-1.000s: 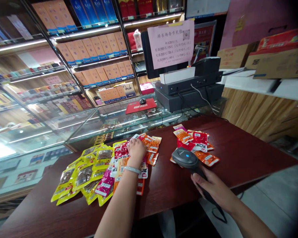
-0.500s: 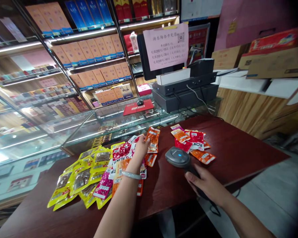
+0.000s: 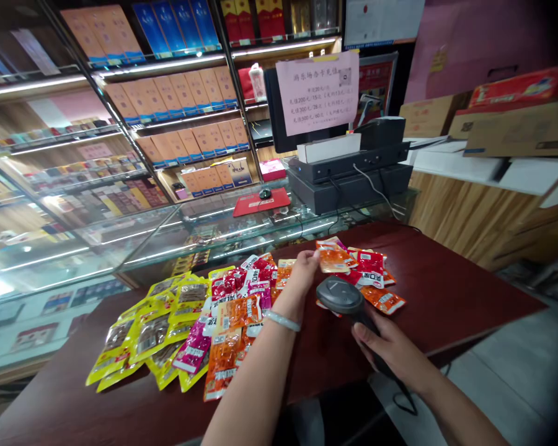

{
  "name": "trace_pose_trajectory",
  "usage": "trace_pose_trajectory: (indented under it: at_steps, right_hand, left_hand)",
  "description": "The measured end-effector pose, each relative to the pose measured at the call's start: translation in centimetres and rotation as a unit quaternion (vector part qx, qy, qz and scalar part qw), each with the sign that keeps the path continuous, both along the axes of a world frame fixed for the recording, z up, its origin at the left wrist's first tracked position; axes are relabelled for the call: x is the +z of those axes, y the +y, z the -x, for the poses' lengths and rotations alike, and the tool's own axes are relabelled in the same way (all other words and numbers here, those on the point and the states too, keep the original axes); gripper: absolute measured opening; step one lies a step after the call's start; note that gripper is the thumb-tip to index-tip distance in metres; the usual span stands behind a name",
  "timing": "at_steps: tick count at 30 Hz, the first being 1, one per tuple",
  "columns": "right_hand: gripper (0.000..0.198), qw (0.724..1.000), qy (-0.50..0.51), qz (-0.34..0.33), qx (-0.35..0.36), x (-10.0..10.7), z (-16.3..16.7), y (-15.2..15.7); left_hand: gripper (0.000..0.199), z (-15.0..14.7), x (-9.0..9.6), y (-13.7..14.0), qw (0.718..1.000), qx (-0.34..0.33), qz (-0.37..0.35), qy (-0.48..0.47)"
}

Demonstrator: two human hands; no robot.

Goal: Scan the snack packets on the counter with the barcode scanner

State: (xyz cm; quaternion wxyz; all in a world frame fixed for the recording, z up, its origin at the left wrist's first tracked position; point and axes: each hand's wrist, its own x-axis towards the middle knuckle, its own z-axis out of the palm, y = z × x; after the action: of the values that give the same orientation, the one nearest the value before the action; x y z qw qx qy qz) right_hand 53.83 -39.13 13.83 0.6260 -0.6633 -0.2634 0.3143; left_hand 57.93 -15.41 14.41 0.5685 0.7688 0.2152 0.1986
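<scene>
My left hand (image 3: 305, 271), with a pale bangle on its wrist, pinches the edge of an orange snack packet (image 3: 333, 256). That packet is over the right-hand pile, where red packets (image 3: 371, 266) and another orange packet (image 3: 383, 300) lie. My right hand (image 3: 385, 347) is wrapped round the handle of a dark grey barcode scanner (image 3: 340, 296), whose head points left, just below that pile. To the left of my left hand spreads a larger heap: yellow snack bags (image 3: 154, 334), a magenta packet (image 3: 195, 347) and several orange and red packets.
A dark red table (image 3: 465, 285) carries both piles. Behind it stand a glass display counter (image 3: 204, 229) with a mouse (image 3: 265, 194) on a red mat (image 3: 246, 205), and a black cash drawer (image 3: 325, 193). A cable hangs from the scanner. Cardboard boxes (image 3: 521, 129) sit at the right.
My left hand has moved right with the orange packet, from the left heap to the right pile. My right hand and the scanner have shifted slightly right.
</scene>
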Motion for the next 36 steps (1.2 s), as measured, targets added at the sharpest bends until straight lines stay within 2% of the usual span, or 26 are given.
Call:
trace_pose_trajectory:
  at_steps: [2,3,5,7,8,10,14,20,29,31,34,36]
  right_hand:
    - [0.041,1.000,0.004,0.007,0.000,-0.3,-0.1,-0.2]
    - [0.041,1.000,0.006,0.012,0.002,-0.4,0.0,-0.4]
    - [0.040,1.000,0.011,0.018,0.007,-0.5,0.0,-0.5]
    - [0.040,1.000,0.012,0.017,0.007,-0.5,0.1,-0.5]
    - [0.040,1.000,0.009,0.017,0.008,-0.6,0.2,-0.4]
    - [0.041,1.000,0.000,0.019,0.009,-0.7,0.2,-0.1]
    - [0.042,1.000,-0.011,0.016,0.008,-0.7,0.2,0.3]
    - [0.046,1.000,-0.001,-0.014,-0.015,0.4,-0.3,0.3]
    - [0.043,0.999,-0.003,-0.040,-0.029,1.4,-0.9,0.4]
    - [0.042,0.999,-0.006,-0.036,-0.027,1.3,-0.9,0.3]
    - [0.042,0.999,-0.005,-0.031,-0.026,0.7,-1.0,0.0]
    - [0.041,0.999,-0.001,-0.028,-0.027,0.3,-1.0,-0.1]
  left_hand:
    - [0.042,0.7,0.5,0.0,0.988,0.014,-0.146,0.054]
    - [0.045,1.4,0.6,0.4,0.965,0.044,-0.237,0.098]
    - [0.050,3.2,0.5,1.8,0.895,0.116,-0.389,0.187]
    - [0.058,4.8,0.1,3.4,0.837,0.146,-0.461,0.257]
    - [0.061,5.3,-0.2,4.1,0.821,0.144,-0.476,0.280]
    - [0.065,5.7,-0.5,4.9,0.811,0.123,-0.483,0.308]
    - [0.056,5.0,-0.3,4.7,0.825,0.073,-0.464,0.315]
    - [0.053,4.7,0.1,3.1,0.901,0.009,-0.340,0.269]
    - [0.047,5.3,-0.9,1.9,0.932,-0.030,-0.294,0.211]
    - [0.047,4.4,-1.2,1.2,0.949,-0.025,-0.250,0.189]
    - [0.045,2.6,-0.9,-0.1,0.987,-0.031,-0.123,0.096]
    - [0.046,2.0,-0.1,-0.4,0.995,-0.047,-0.077,0.037]
